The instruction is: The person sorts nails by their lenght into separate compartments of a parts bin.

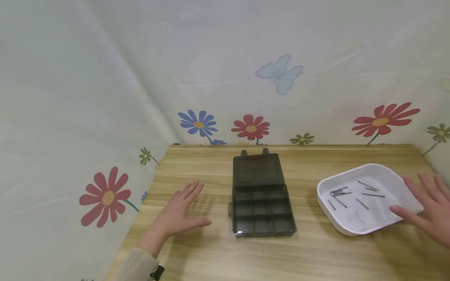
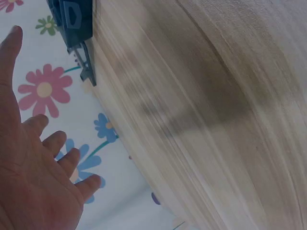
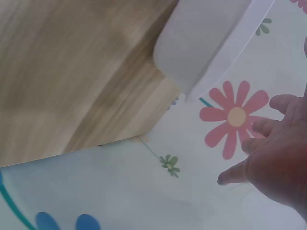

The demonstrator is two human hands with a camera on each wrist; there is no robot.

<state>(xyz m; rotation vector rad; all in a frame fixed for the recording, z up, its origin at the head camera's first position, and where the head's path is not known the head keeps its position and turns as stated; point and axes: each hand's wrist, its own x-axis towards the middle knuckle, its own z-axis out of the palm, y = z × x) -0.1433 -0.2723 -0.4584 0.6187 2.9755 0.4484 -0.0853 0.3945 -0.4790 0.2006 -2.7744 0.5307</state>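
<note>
Left of a dark see-through compartment box [image 1: 261,208], my left hand [image 1: 179,216] hovers over the table with its fingers spread, holding nothing. The box's lid [image 1: 258,170] is folded back, and its compartments face up. My right hand [image 1: 432,210] is spread at the right edge of a white tray [image 1: 342,226]; whether it touches the rim I cannot tell. Inside the tray lie several thin metal nails or screws [image 1: 373,195]. The left wrist view shows part of the box [image 2: 76,21] beyond my left fingers; the right wrist view shows the tray's outer wall [image 3: 196,43].
The wood-grain table [image 1: 207,164] ends at a white curtain [image 1: 225,74] printed with flowers and a butterfly, which stands behind it and along both sides. Two latches [image 1: 265,150] stick out past the far edge of the box lid.
</note>
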